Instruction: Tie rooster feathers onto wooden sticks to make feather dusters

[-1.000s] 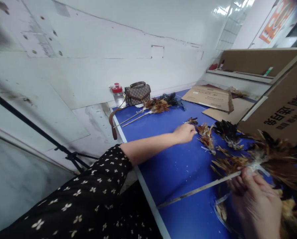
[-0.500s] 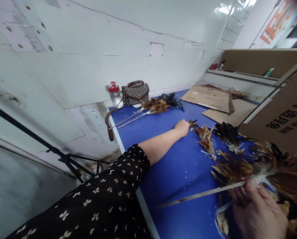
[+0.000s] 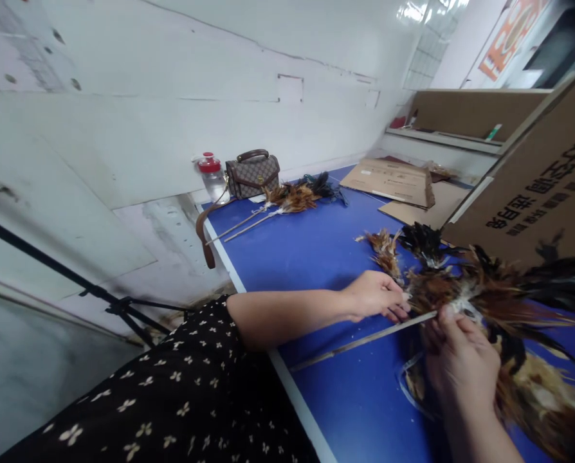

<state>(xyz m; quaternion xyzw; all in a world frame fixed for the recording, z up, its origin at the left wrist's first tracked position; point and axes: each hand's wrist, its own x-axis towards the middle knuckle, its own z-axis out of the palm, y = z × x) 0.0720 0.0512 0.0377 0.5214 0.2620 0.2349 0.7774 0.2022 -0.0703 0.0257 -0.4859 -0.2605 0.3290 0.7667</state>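
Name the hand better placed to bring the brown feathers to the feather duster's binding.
Probably the left hand: its fingertips are at the brown feathers, whereas the right hand grips the feather duster beside its binding.

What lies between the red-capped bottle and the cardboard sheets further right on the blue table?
In the head view: the patterned handbag beside the bottle, then the feathers of two dusters, nearer the cardboard sheets.

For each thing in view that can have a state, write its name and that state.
Bottle, upright, capped
Handbag, upright, flap shut
Far dusters, lying down
Cardboard sheet, lying flat
Printed carton, standing up
Tripod, legs spread
Held duster, gripped
Right hand, closed on held duster
Left hand, fingers curled, grip unclear
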